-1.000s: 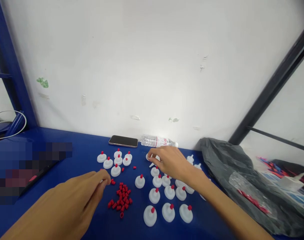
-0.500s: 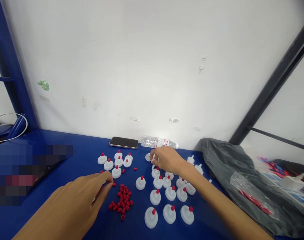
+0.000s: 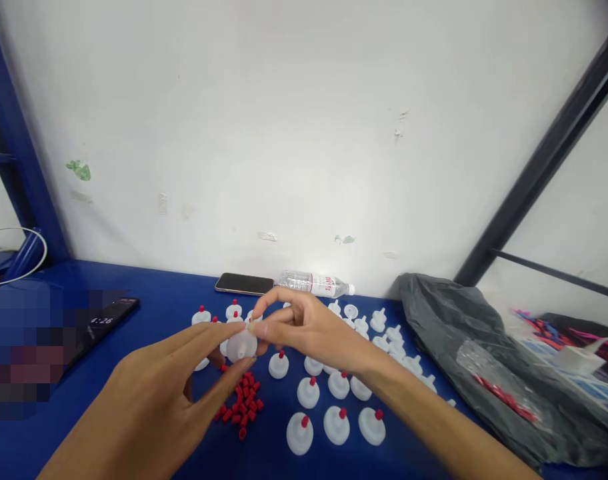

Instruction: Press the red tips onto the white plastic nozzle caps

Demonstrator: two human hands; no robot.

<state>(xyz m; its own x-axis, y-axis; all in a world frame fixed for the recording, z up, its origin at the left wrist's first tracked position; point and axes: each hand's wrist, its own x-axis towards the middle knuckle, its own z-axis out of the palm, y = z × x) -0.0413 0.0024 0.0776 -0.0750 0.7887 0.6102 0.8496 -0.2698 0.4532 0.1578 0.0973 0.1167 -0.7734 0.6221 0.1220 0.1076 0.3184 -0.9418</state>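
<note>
A white, round, disc-shaped piece with a short central spout [image 3: 242, 347] is held up above the blue table. My left hand [image 3: 151, 393] grips it between thumb and fingers from the left. The thumb and fingers of my right hand [image 3: 309, 330] are closed on its upper right edge. Below lies a pile of small red caps [image 3: 244, 403], partly hidden by my left hand. Several white pieces with red caps on their spouts [image 3: 300, 433] stand to the right and behind. Whether a red cap is also between my fingers is hidden.
Uncapped white pieces [image 3: 379, 320] lie to the right beside a dark grey plastic bag [image 3: 454, 340]. Along the wall are a phone [image 3: 244, 284] and a clear plastic bottle [image 3: 314, 284]. Another phone [image 3: 101, 330] lies at the left, and a bag of red items [image 3: 504, 393] on the right.
My right hand has moved left from the white pieces at the back and meets my left hand. A white piece is now between them. My left hand has shifted slightly right.
</note>
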